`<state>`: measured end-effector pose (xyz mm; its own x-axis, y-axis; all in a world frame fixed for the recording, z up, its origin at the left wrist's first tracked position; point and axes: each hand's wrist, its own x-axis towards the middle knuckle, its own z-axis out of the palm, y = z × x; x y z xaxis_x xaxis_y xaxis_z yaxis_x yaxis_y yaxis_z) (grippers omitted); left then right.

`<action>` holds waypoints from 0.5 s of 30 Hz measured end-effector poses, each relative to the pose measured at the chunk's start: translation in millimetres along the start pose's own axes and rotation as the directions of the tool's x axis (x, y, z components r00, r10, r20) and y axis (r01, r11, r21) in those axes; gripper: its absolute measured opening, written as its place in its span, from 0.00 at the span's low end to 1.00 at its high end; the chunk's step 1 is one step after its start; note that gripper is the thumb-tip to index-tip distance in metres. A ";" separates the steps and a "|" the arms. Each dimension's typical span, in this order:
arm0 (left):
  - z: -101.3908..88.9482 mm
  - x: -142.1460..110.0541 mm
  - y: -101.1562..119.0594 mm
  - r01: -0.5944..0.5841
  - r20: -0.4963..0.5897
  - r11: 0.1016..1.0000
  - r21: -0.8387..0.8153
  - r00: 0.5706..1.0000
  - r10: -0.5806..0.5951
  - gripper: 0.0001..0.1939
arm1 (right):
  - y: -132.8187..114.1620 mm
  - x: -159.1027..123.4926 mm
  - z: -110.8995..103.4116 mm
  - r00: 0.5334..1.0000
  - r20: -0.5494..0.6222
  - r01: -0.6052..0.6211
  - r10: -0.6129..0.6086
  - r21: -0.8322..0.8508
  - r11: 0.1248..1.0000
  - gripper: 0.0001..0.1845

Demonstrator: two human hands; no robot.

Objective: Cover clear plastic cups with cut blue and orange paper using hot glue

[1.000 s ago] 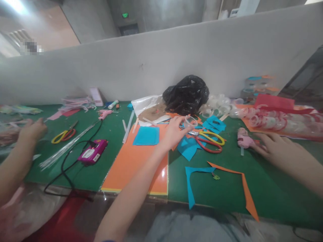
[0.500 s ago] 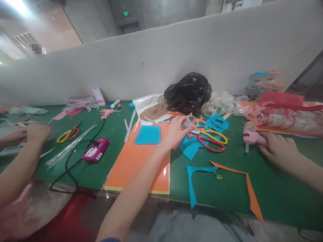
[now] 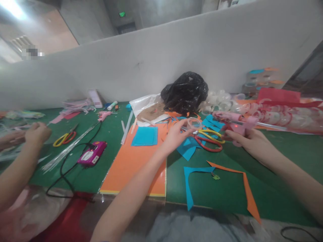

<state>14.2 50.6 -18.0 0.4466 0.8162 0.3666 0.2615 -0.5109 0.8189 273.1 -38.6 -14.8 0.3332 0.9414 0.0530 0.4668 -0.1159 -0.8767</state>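
Note:
My left hand point(image 3: 179, 135) pinches a clear plastic cup point(image 3: 194, 123) above the scissors and paper scraps. In my right hand point(image 3: 248, 139) is a pink glue gun point(image 3: 238, 126), a small red light showing on its body and a glue stick out of its back; its nozzle points left toward the cup. Beneath the cup lie scissors point(image 3: 209, 140) with one yellow and one red handle, over blue paper scraps point(image 3: 186, 148). Square blue sheets point(image 3: 144, 135) rest on an orange sheet point(image 3: 133, 168) left of my forearm.
A black plastic bag point(image 3: 186, 92) stands against the partition point(image 3: 141, 67). Clear cups point(image 3: 219, 101) pile up behind my right hand. At left are a magenta power box point(image 3: 92, 154) with a black cord, a second pair of scissors point(image 3: 65, 138), and a co-worker's hands point(image 3: 37, 134).
My right hand has lifted the glue gun off the table and brought it leftward, turning its nozzle toward the cup. My left hand keeps the cup in nearly the same place.

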 end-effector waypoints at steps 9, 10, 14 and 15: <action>6.8 -1.3 -7.5 0.058 0.009 0.998 -0.038 0.998 -0.058 0.15 | -14.7 1.2 30.4 0.988 0.156 -0.049 0.017 0.201 0.978 0.31; 7.6 -1.1 -6.9 0.069 0.010 0.996 -0.049 0.998 -0.069 0.15 | -12.7 1.2 31.3 0.987 0.158 -0.047 0.015 0.200 0.979 0.33; 11.2 0.8 -3.5 0.106 -0.008 0.986 -0.126 0.994 -0.108 0.15 | -7.7 2.2 31.8 0.986 0.169 -0.026 -0.002 0.165 0.986 0.37; 11.9 1.3 -2.8 0.111 -0.011 0.983 -0.144 0.993 -0.114 0.15 | -7.5 2.4 31.4 0.985 0.171 -0.021 -0.006 0.158 0.987 0.38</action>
<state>24.2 49.8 -25.1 0.4044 0.8721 0.2755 0.1836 -0.3725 0.9097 244.6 -25.5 -23.1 0.1852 0.9824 -0.0242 0.3245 -0.0844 -0.9421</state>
